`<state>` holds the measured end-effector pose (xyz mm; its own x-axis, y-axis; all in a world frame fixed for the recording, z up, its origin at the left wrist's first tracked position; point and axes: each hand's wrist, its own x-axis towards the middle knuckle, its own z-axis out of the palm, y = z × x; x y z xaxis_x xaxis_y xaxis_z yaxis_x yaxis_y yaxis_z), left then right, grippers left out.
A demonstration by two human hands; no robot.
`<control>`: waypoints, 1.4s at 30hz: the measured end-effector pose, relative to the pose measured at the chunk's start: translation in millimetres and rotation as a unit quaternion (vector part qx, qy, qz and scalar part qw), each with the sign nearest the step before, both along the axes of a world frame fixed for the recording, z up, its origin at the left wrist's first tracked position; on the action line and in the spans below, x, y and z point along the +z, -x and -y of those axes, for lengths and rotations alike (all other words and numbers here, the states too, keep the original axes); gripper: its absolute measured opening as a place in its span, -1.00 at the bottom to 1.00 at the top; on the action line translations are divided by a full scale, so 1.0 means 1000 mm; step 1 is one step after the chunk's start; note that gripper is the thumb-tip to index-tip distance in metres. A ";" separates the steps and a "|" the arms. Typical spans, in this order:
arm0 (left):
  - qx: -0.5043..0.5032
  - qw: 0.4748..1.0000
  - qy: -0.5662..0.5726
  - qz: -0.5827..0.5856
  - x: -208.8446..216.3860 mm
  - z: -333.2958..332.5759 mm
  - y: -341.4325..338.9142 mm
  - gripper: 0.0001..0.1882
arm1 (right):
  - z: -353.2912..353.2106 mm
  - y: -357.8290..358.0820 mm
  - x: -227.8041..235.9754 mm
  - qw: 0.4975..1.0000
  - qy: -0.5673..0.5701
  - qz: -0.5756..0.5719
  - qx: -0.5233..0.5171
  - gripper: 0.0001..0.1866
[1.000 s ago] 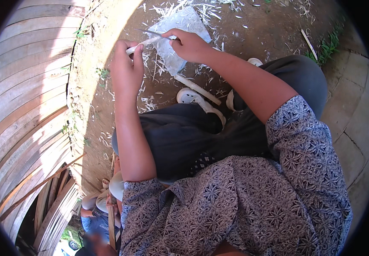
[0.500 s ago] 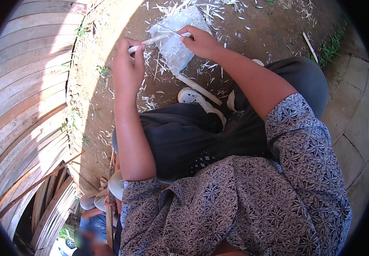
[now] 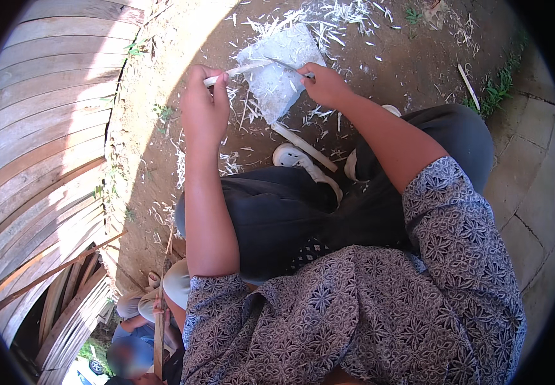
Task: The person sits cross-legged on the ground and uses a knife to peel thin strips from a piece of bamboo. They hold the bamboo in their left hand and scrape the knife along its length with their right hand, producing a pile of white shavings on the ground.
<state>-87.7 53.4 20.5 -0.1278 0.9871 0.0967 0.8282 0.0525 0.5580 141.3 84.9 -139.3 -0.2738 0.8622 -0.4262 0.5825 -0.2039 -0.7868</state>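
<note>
My left hand point(image 3: 207, 106) is closed round one end of a pale, whittled wooden stick point(image 3: 242, 69), which points to the right. In my right hand point(image 3: 327, 85) is a knife point(image 3: 282, 64), gripped by its handle, which the fingers mostly hide. Its thin blade slants up and left, with the tip by the stick's far end; I cannot tell whether they touch. Both are held above a flat, light grey stone slab point(image 3: 277, 93) on the ground, dusted with pale shavings.
Wood shavings point(image 3: 344, 14) lie thickly beyond the slab. A pale wood strip point(image 3: 304, 146) lies between the slab and my shoe point(image 3: 288, 155). Stacked planks point(image 3: 40, 128) fill the left side. At lower left sits another person point(image 3: 139, 333). Paving point(image 3: 527, 173) borders the right.
My right hand has drawn the knife back to the right and slightly nearer, so the blade no longer crosses over the stick. The left hand keeps its hold. The whole view has shifted slightly.
</note>
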 end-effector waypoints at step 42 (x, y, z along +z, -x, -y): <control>0.075 0.996 0.034 0.036 -0.003 0.003 -0.001 -0.79 | -0.008 0.023 0.030 0.998 -0.020 -0.051 -0.033 -0.70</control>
